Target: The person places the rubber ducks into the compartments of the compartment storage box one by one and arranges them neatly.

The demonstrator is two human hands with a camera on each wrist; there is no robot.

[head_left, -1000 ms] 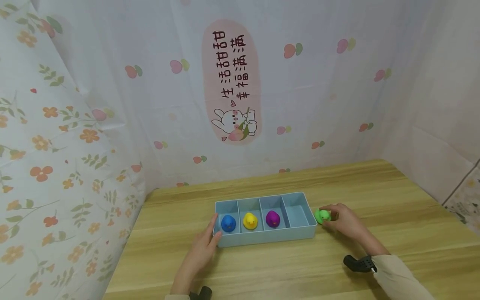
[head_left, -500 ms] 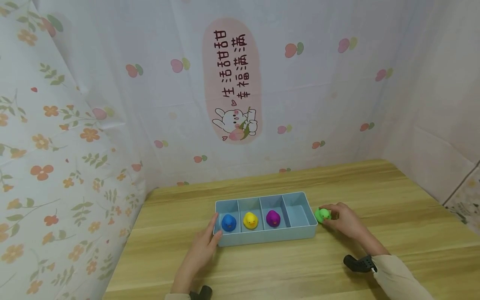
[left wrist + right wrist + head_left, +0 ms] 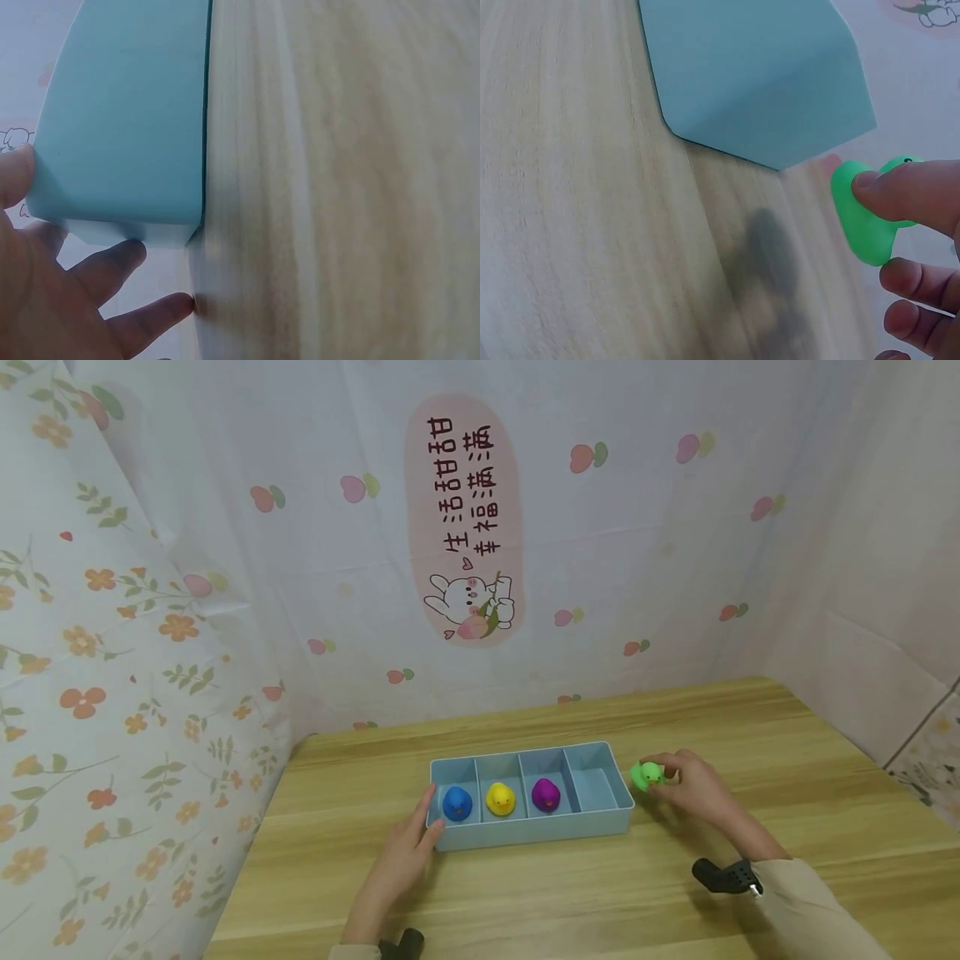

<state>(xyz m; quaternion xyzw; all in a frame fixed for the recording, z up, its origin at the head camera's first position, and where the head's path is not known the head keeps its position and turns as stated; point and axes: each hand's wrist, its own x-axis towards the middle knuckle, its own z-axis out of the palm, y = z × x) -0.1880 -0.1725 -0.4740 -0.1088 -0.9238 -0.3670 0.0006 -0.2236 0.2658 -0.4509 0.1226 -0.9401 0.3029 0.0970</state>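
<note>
A green rubber duck (image 3: pixel 647 776) is pinched between the thumb and fingers of my right hand (image 3: pixel 693 787), just right of the box. Its shadow lies apart from it on the table in the right wrist view, so it is off the surface. My left hand (image 3: pixel 405 852) rests against the left end of the light blue divided box (image 3: pixel 536 832), thumb at the near corner, fingers fairly straight along the end wall. From left to right, the box's compartments hold a blue duck (image 3: pixel 457 804), a yellow duck (image 3: pixel 500 799) and a purple duck (image 3: pixel 546 795); the rightmost compartment (image 3: pixel 597 781) is bare.
The wood-grain table (image 3: pixel 570 893) reaches back to a printed curtain (image 3: pixel 555 543). More patterned cloth (image 3: pixel 135 652) hangs along the left side. Low walls and thin dividers bound the box's compartments.
My right hand has lifted the green duck off the table beside the box and shifted it slightly up in the head view. The left hand and the box stay put.
</note>
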